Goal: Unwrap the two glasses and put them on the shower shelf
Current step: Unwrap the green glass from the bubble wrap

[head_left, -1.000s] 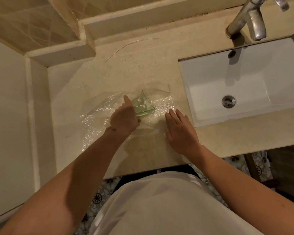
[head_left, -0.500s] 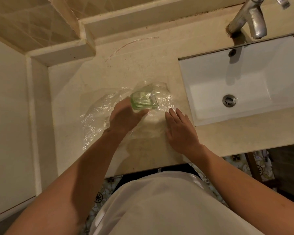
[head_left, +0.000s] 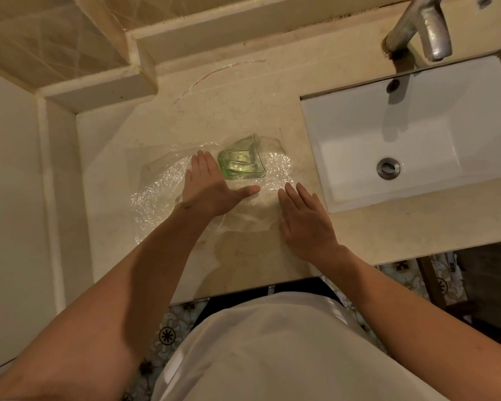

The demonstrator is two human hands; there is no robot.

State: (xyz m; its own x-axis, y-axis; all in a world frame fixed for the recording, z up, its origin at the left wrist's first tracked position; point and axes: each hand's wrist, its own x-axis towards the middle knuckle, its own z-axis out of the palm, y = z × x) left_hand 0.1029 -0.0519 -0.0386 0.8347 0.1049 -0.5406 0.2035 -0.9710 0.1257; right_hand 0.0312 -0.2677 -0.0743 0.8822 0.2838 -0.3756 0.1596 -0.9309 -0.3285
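We are looking down at a beige stone vanity counter, with a white sink basin sunk in at the right under a metal tap; a sheet of clear bubble wrap is lying spread on the counter in front of us; a green-tinted glass is lying on its side on the far part of the wrap, its mouth facing right. Our left hand is lying flat and open on the wrap, fingers straight, gripping nothing, its fingertips just beside the glass's base; our right hand is also resting flat and open, pinning the near right edge of the wrap. We are seeing only one glass clearly; we cannot tell where the second is; no shower shelf is in view. To do this step well, we are judging that the right hand should go on holding the wrap down while the left closes around the glass's body, not its thin rim, and lifts it straight clear, since a glass lying on its side could roll toward the basin.
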